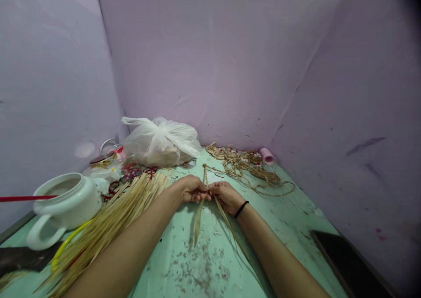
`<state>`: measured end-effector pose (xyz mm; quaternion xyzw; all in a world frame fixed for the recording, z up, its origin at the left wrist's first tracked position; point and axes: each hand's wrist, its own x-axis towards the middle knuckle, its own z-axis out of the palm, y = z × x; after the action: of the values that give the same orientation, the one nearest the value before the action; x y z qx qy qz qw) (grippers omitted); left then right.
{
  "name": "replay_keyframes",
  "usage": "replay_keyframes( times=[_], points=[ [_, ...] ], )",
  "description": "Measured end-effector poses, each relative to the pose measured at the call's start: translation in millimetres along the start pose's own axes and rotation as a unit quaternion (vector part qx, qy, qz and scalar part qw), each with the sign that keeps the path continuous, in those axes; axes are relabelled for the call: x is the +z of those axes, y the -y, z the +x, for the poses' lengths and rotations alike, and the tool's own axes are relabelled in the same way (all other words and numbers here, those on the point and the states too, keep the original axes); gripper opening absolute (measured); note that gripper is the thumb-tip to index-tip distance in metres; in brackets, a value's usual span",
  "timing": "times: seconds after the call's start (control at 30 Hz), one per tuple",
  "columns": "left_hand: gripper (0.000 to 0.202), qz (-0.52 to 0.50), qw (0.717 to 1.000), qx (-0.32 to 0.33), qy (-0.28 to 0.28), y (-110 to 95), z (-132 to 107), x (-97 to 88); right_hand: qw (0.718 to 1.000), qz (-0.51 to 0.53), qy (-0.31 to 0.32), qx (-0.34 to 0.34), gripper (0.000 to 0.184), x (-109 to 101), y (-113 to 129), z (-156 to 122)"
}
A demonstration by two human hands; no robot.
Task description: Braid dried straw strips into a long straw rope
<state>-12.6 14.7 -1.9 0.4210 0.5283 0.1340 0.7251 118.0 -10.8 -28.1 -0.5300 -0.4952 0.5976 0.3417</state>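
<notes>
Both my hands meet at the middle of a green table (296, 219). My left hand (190, 188) and my right hand (225, 195) are closed, pinching a thin plaited straw cord (205, 175) that runs away from me. Loose straw strips (198, 221) hang from the fingers towards me and trail over the table. A black band (241, 209) circles my right wrist.
A big bundle of straw strips (112, 221) lies at the left. Beside it stand a white pot with a handle (66, 203), a white plastic bag (162, 142) and coloured beads (131, 173). Finished plaited cords (250, 166) and a pink thread spool (267, 156) lie at the back. Lilac walls enclose the table.
</notes>
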Motion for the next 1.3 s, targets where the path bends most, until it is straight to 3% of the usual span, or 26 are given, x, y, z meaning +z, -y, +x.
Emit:
replay_keyframes(
  times=[0.1,0.17,0.3,0.43,0.53,0.67,0.93,1.03,1.13,1.23,1.3],
  points=[
    [0.014,0.003,0.999,-0.005,-0.04,4,4,1.1,0.998,-0.051,-0.012,-0.018,0.01,-2,-3,3],
    [0.014,0.046,0.996,-0.009,-0.082,4,4,2.4,0.988,-0.136,-0.041,-0.064,0.011,-4,-5,6],
    [0.016,0.118,0.981,0.013,-0.151,5,3,8.4,0.932,-0.319,-0.093,-0.145,0.01,-6,-3,6],
    [0.017,0.119,0.973,0.05,-0.193,7,1,16.0,0.891,-0.414,-0.141,-0.123,0.015,-8,9,-4],
    [0.015,0.115,0.973,0.04,-0.196,7,1,18.7,0.89,-0.426,-0.143,-0.078,0.017,-7,20,-12],
    [0.012,0.073,0.981,0.029,-0.177,7,5,15.4,0.898,-0.425,-0.097,-0.063,0.016,0,29,-22],
    [0.011,0.025,0.995,0.058,-0.075,10,12,-0.7,0.838,-0.509,-0.143,-0.137,0.014,17,28,-30],
    [0.01,0.052,0.994,0.067,-0.07,11,12,-4.6,0.856,-0.487,-0.106,-0.134,0.012,10,27,-27],
    [0.011,0.058,0.994,0.071,-0.052,10,11,-6.5,0.901,-0.414,-0.088,-0.099,0.013,-3,26,-21],
    [0.012,0.057,0.995,0.079,-0.035,10,10,-7.4,0.956,-0.265,-0.12,-0.05,0.014,-8,24,-15],
    [0.012,0.065,0.994,0.077,-0.033,11,11,-7.7,0.987,-0.133,-0.086,-0.002,0.014,-5,22,-13]
  ],
)
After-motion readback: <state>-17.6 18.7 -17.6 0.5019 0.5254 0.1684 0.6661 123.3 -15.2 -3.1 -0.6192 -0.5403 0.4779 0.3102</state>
